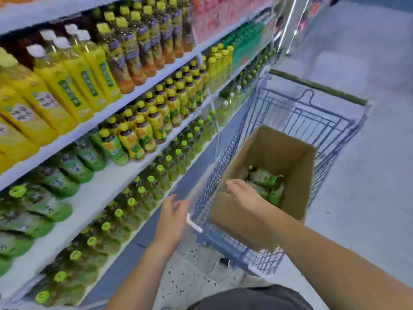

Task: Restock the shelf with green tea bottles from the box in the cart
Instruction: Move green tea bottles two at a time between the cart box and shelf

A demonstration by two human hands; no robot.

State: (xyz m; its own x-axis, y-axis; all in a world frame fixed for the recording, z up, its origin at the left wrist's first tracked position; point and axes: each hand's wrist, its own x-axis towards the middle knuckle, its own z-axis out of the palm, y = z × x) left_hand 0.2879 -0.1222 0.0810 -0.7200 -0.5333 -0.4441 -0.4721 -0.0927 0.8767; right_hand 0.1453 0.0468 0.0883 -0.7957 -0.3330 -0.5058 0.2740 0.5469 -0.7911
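Note:
An open cardboard box [297, 166] stands in a blue wire cart [312, 121]. Several green tea bottles [267, 180] lie at its bottom. My right hand [241, 193] reaches over the box's near wall, fingers loosely curled, just left of the bottles and holding nothing I can see. My left hand [172, 218] hovers empty with relaxed fingers beside the cart's near left corner. On the left, the shelf [89, 198] carries green tea bottles [60, 186] lying with green labels, with a bare white stretch in front of them.
Below, a bottom row of green-capped bottles [131, 202] stands upright. Higher shelves hold yellow-labelled bottles [67, 86] and yellow-capped bottles [154, 121]. The cart's handle [319, 87] is at the far end. Grey aisle floor [368, 198] lies to the right.

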